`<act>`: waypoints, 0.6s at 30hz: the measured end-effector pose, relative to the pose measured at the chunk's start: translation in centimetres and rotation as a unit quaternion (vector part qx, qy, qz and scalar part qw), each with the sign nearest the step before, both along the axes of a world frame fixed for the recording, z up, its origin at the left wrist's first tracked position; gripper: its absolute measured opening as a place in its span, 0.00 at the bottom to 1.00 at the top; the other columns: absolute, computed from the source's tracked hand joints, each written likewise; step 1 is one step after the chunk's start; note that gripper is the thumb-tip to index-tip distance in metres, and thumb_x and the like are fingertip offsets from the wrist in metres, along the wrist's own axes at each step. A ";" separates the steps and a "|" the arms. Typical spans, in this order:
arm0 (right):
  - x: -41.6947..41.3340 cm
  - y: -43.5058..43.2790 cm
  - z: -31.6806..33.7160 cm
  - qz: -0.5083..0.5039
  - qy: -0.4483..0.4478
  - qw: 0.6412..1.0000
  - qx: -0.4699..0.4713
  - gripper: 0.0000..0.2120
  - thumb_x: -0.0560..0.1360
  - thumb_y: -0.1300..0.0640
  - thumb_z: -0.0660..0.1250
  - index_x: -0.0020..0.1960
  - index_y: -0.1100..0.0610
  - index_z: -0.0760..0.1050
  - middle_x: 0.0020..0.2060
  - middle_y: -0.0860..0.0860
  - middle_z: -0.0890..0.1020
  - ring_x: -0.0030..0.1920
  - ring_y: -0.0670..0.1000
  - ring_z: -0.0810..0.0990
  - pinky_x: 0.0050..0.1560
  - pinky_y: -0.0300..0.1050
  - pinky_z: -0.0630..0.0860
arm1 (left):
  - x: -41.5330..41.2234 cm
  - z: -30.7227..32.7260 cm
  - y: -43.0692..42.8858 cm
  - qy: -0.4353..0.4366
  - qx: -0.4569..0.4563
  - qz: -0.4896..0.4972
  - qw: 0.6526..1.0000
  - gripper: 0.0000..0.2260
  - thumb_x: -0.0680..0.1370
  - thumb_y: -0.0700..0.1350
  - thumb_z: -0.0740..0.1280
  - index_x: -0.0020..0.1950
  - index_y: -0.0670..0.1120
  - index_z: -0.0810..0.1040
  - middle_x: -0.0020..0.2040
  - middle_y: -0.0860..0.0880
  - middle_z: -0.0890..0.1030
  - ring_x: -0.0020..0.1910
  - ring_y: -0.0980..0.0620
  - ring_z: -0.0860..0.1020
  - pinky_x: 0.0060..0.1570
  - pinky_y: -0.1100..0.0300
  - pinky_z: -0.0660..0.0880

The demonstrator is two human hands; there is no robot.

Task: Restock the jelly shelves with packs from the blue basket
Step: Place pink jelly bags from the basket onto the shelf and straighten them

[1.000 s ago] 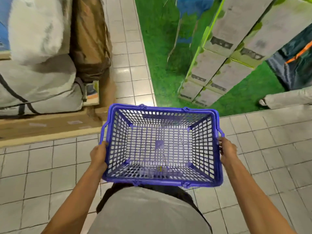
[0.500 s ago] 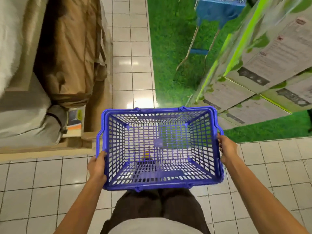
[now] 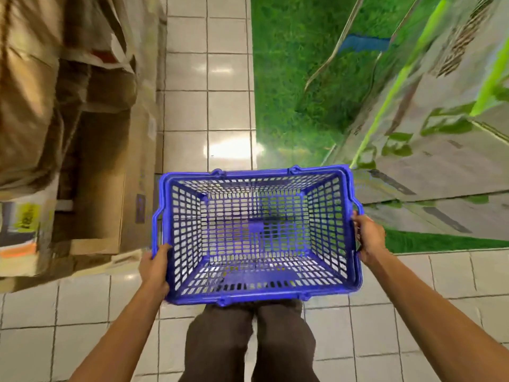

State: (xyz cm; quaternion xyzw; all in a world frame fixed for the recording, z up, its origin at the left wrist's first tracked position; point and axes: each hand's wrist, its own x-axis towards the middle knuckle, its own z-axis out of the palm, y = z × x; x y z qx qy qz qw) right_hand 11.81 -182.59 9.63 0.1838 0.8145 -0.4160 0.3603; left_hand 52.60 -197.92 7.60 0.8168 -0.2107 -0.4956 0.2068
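Observation:
A blue plastic basket with mesh walls hangs in front of me over a white tiled floor, carried level. Nothing lies inside it; the floor shows through its bottom. My left hand grips the basket's left rim near the front corner. My right hand grips the right rim by the side handle. No jelly packs and no shelves are in view.
Brown cardboard boxes and wrapped goods are stacked along the left. A green artificial grass mat lies ahead on the right, with grey and green cartons stacked on it. A white tiled aisle runs between them.
I have walked forward with the basket. The boxes on the left and the cartons on the right have come closer. Both hands keep the same hold.

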 end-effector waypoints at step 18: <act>-2.2 0.5 -20.1 0.061 0.014 0.998 0.012 0.06 0.72 0.63 0.65 0.43 0.55 0.78 0.30 0.48 0.79 0.30 0.46 0.75 0.34 0.40 0.73 | -2.0 -18.6 0.1 -0.057 0.014 -0.084 0.995 0.05 0.75 0.42 0.70 0.48 0.43 0.76 0.43 0.44 0.80 0.38 0.49 0.78 0.35 0.60 0.73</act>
